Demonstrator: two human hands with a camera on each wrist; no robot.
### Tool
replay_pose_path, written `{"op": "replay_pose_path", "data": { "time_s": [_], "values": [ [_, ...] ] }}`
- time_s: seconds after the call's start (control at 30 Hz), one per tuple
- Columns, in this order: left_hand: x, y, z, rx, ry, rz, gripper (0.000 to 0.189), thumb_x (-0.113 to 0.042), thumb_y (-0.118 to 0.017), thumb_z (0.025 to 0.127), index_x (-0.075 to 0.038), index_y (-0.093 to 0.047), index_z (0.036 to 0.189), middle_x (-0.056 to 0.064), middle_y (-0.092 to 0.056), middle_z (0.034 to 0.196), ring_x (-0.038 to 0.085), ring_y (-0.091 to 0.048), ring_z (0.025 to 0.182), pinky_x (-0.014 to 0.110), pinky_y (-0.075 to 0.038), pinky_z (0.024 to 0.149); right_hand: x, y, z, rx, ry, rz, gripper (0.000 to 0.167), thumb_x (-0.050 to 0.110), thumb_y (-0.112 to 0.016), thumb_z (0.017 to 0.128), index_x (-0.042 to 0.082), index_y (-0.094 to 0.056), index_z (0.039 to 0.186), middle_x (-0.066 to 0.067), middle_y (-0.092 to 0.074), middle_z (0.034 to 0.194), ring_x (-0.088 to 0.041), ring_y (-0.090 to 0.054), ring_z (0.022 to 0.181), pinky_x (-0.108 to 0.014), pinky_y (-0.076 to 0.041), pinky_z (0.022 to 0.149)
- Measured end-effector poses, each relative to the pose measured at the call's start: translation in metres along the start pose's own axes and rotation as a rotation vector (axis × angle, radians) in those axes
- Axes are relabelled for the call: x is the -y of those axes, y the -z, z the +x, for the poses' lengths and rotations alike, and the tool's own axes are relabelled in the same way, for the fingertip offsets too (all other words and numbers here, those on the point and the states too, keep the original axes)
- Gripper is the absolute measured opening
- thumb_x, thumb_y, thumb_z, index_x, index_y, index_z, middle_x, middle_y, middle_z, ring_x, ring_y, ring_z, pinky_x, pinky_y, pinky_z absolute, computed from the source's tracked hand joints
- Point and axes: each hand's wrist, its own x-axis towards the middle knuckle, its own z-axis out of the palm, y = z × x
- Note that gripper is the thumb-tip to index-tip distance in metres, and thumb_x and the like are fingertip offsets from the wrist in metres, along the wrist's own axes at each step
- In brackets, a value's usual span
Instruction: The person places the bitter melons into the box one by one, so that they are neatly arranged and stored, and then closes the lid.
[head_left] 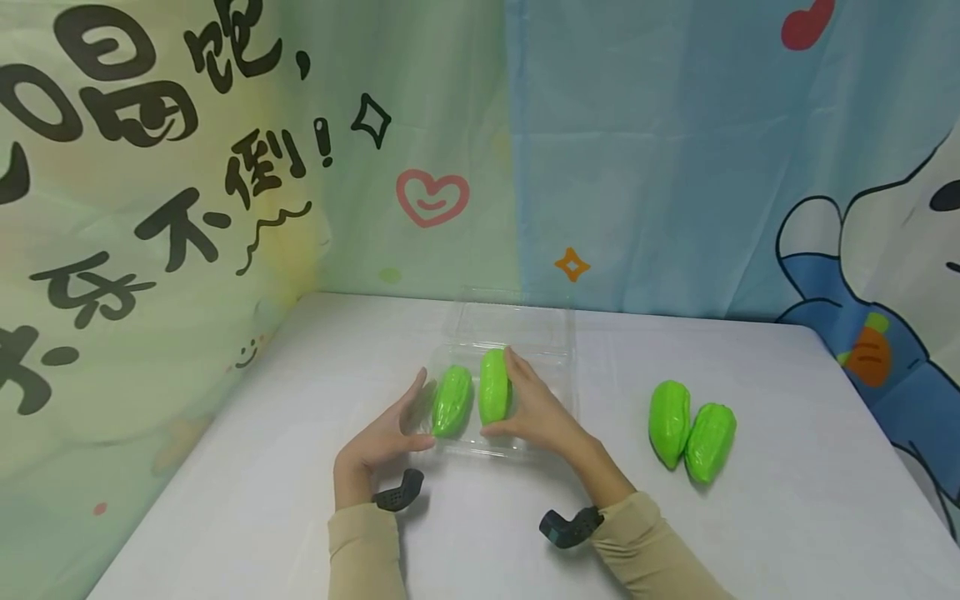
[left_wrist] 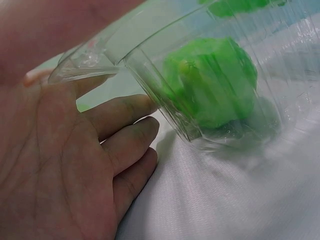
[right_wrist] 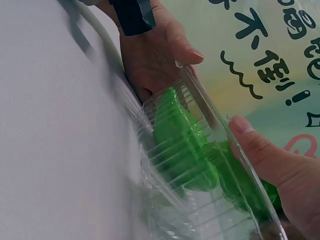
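A clear plastic box [head_left: 463, 446] with its lid [head_left: 510, 325] folded back holds two bright green, oblong, ribbed vegetables that look like toys. My left hand [head_left: 382, 437] is spread at the box's left side, thumb by the front corner, relaxed fingertips [left_wrist: 147, 125] against the outer wall. Beside that wall lies the left green vegetable [head_left: 452, 402], also seen through the plastic in the left wrist view. With thumb and fingers at its two ends, my right hand [head_left: 536, 408] grips the right green vegetable [head_left: 493, 387] inside the box.
Two more green vegetables, one [head_left: 670, 423] leaning close to another [head_left: 710, 443], lie on the white-covered table [head_left: 795, 517] to the right. A printed curtain [head_left: 637, 167] hangs behind the table and along its left side. Both wrists wear dark cameras.
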Motion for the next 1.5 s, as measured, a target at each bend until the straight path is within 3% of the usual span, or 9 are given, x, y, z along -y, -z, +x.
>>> {"op": "replay_pose_path", "data": {
  "time_s": [0.23, 0.77, 1.1, 1.33, 1.5],
  "values": [
    [0.000, 0.002, -0.001, 0.012, -0.038, -0.002, 0.112, -0.026, -0.081, 0.073, -0.025, -0.004, 0.154, 0.003, -0.014, 0.161, 0.021, -0.004, 0.149, 0.048, -0.007, 0.120, 0.000, -0.008, 0.007, 0.022, -0.014, -0.018, 0.124, 0.034, -0.089, 0.062, 0.005, -0.009, 0.153, -0.012, -0.010, 0.160, -0.031, -0.016, 0.147, -0.047, -0.021, 0.118],
    [0.002, 0.000, 0.000, 0.002, -0.055, 0.019, 0.111, -0.030, -0.080, 0.073, -0.025, -0.004, 0.154, 0.004, -0.010, 0.161, 0.022, -0.004, 0.149, 0.048, -0.007, 0.120, -0.003, -0.017, 0.008, 0.051, -0.038, -0.018, 0.123, 0.034, -0.089, 0.061, 0.003, -0.012, 0.152, -0.014, -0.014, 0.159, -0.031, -0.019, 0.146, -0.045, -0.021, 0.118],
    [0.000, 0.002, 0.002, 0.030, -0.048, -0.003, 0.113, -0.018, -0.080, 0.073, -0.012, -0.001, 0.154, 0.013, -0.008, 0.160, 0.028, -0.002, 0.148, 0.051, -0.006, 0.119, -0.001, -0.016, 0.008, 0.075, -0.058, -0.078, 0.123, 0.037, -0.088, 0.061, 0.001, -0.013, 0.151, -0.015, -0.015, 0.159, -0.031, -0.020, 0.145, -0.044, -0.023, 0.118],
    [0.000, 0.001, 0.000, 0.015, -0.069, 0.023, 0.109, -0.023, -0.078, 0.076, -0.020, -0.002, 0.154, 0.007, -0.008, 0.161, 0.022, -0.003, 0.149, 0.049, -0.006, 0.120, -0.003, -0.018, 0.008, 0.099, -0.057, -0.142, 0.120, 0.040, -0.086, 0.063, -0.001, -0.015, 0.151, -0.016, -0.017, 0.158, -0.032, -0.023, 0.145, -0.044, -0.025, 0.117],
    [-0.003, 0.001, -0.002, 0.012, -0.073, 0.021, 0.109, -0.026, -0.078, 0.076, -0.021, -0.002, 0.154, 0.006, -0.009, 0.161, 0.021, -0.003, 0.149, 0.048, -0.005, 0.120, -0.005, -0.020, 0.009, 0.121, -0.056, -0.129, 0.118, 0.041, -0.085, 0.066, 0.000, -0.014, 0.151, -0.015, -0.015, 0.159, -0.031, -0.021, 0.145, -0.043, -0.024, 0.118]
  ]
}}
